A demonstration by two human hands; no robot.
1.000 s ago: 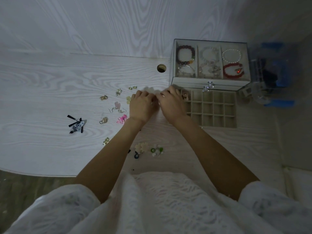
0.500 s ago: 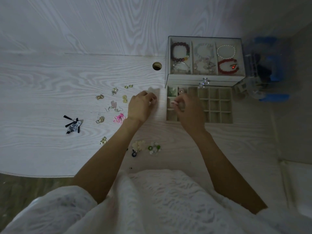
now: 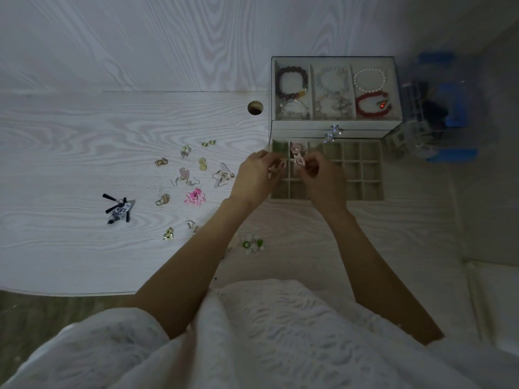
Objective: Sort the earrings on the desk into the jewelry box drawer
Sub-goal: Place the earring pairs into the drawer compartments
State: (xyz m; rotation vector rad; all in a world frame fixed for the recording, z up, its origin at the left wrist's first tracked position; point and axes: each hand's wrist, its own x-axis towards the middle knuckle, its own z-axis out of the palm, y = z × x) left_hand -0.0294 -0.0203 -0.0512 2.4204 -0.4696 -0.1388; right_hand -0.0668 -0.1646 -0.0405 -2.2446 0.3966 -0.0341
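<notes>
Both your hands over the drawer's (image 3: 365,175) left columns: right hand (image 3: 323,178) pinches a pink earring (image 3: 298,160); left hand (image 3: 257,178) curled, contents unclear.

Person in a white textured top, forearms bare

The garment is white or off-white with a raised, wavy, lace-like pattern across the chest and both short, loose sleeves (image 3: 92,349), which end above the elbows. The left hand (image 3: 254,179) and right hand (image 3: 323,178) seem to carry no rings or bands, though the dim light makes that hard to confirm.
</notes>
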